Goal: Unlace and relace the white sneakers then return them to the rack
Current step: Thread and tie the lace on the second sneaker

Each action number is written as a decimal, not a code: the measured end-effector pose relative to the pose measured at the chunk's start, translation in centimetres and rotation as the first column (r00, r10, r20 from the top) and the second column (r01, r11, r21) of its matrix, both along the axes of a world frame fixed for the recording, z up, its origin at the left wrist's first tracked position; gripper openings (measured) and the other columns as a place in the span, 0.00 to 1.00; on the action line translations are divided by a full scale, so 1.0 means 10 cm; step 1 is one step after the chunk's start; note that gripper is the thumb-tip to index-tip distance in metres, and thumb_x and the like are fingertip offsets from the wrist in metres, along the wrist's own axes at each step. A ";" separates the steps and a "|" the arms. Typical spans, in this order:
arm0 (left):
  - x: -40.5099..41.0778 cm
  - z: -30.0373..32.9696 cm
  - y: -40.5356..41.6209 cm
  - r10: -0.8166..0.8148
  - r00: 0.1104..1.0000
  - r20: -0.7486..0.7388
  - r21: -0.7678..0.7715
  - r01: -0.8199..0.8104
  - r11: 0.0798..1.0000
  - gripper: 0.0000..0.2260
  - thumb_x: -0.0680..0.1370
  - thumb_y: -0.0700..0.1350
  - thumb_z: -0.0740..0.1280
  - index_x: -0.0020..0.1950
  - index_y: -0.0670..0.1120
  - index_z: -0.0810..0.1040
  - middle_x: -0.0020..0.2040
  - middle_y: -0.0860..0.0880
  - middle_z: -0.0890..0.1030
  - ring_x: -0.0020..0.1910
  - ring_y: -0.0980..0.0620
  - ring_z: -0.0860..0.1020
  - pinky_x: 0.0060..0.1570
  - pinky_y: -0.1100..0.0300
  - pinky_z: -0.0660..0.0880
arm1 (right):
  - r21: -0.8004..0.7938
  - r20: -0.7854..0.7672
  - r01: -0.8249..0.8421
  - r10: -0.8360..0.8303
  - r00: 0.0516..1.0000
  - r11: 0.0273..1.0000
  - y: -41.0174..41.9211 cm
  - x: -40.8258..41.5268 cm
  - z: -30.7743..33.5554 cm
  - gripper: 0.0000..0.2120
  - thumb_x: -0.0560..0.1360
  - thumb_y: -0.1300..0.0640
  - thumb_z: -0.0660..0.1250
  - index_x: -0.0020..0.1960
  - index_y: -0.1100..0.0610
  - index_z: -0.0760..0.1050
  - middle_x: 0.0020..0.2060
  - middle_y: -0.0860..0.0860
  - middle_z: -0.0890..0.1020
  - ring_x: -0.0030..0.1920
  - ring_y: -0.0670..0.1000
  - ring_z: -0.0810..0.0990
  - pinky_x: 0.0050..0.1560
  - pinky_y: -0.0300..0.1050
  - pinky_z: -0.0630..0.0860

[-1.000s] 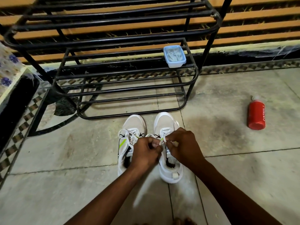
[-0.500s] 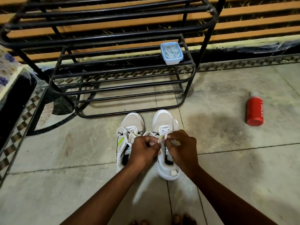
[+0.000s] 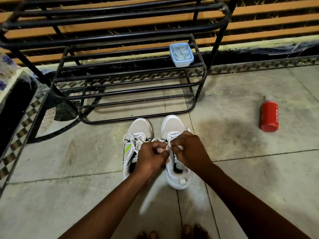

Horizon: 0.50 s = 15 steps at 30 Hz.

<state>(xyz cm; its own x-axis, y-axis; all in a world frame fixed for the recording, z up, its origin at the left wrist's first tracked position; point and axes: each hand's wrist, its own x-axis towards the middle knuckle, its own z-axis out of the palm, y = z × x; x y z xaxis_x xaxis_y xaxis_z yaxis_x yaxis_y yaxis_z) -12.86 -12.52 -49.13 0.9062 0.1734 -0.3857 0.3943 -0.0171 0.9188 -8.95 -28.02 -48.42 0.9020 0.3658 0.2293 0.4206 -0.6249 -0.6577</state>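
Note:
Two white sneakers stand side by side on the floor, toes toward the black metal rack. The left sneaker has a green stripe and loose laces. Over the right sneaker both hands work at its white lace. My left hand pinches the lace with curled fingers. My right hand pinches a loop of the same lace just above the tongue. The hands hide most of the eyelets.
A blue-lidded plastic box sits on the rack's middle shelf at the right. A red bottle lies on the tiled floor to the right. A dark ledge with a floral cloth borders the left. My toes show at the bottom.
The hands have stayed on the right sneaker's lace, shifting slightly as the fingers work a loop. The view has tilted down a little. The sneakers have not moved.

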 end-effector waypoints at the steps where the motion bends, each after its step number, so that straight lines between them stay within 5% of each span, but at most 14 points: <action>1: 0.00 0.01 0.00 -0.003 1.000 -0.001 -0.006 0.003 1.000 0.13 0.77 0.30 0.71 0.42 0.47 0.87 0.36 0.44 0.82 0.36 0.47 0.82 0.46 0.47 0.83 | -0.041 0.009 -0.002 0.003 1.000 0.999 -0.02 0.02 -0.02 0.07 0.68 0.61 0.71 0.33 0.52 0.79 0.31 0.49 0.80 0.39 0.55 0.78 0.43 0.51 0.75; 6: -0.04 -0.01 0.01 -0.058 0.998 0.034 0.043 0.057 0.997 0.04 0.74 0.39 0.73 0.48 0.44 0.86 0.41 0.37 0.85 0.38 0.44 0.84 0.49 0.39 0.83 | 0.004 -0.013 0.203 -0.203 0.979 0.979 -0.02 -0.11 -0.16 0.07 0.71 0.57 0.70 0.34 0.53 0.80 0.47 0.49 0.76 0.49 0.56 0.75 0.48 0.53 0.73; 11: 0.01 -0.02 0.00 -0.095 0.995 0.031 0.135 0.090 0.987 0.07 0.71 0.46 0.71 0.46 0.46 0.86 0.39 0.42 0.85 0.37 0.46 0.85 0.45 0.39 0.84 | 0.040 -0.094 0.190 -0.186 0.978 0.981 0.02 -0.07 -0.21 0.07 0.69 0.53 0.67 0.35 0.50 0.83 0.50 0.46 0.75 0.53 0.53 0.73 0.51 0.53 0.74; 13: 0.00 -0.01 0.01 -0.098 0.995 0.014 0.101 0.097 0.990 0.07 0.73 0.44 0.68 0.44 0.45 0.85 0.39 0.41 0.85 0.38 0.45 0.85 0.46 0.41 0.84 | 0.036 -0.095 0.170 -0.166 0.982 0.985 0.02 -0.05 -0.22 0.10 0.69 0.48 0.66 0.37 0.51 0.84 0.50 0.44 0.75 0.53 0.51 0.73 0.52 0.48 0.73; 15: 0.01 -0.01 0.00 -0.107 0.994 0.010 0.087 0.106 0.991 0.05 0.75 0.40 0.69 0.43 0.45 0.84 0.39 0.41 0.86 0.39 0.45 0.85 0.44 0.44 0.85 | 0.114 -0.139 0.187 -0.171 0.975 0.976 0.01 -0.06 -0.17 0.06 0.70 0.56 0.71 0.40 0.59 0.83 0.47 0.39 0.76 0.50 0.43 0.75 0.51 0.36 0.71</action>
<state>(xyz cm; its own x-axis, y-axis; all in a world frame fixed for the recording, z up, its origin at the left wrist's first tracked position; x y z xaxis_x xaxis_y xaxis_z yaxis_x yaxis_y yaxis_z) -12.80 -12.48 -49.21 0.9265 0.1082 -0.3603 0.3729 -0.1379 0.9176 -9.55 -27.89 -50.16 0.9750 0.1711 0.1419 0.2168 -0.5912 -0.7769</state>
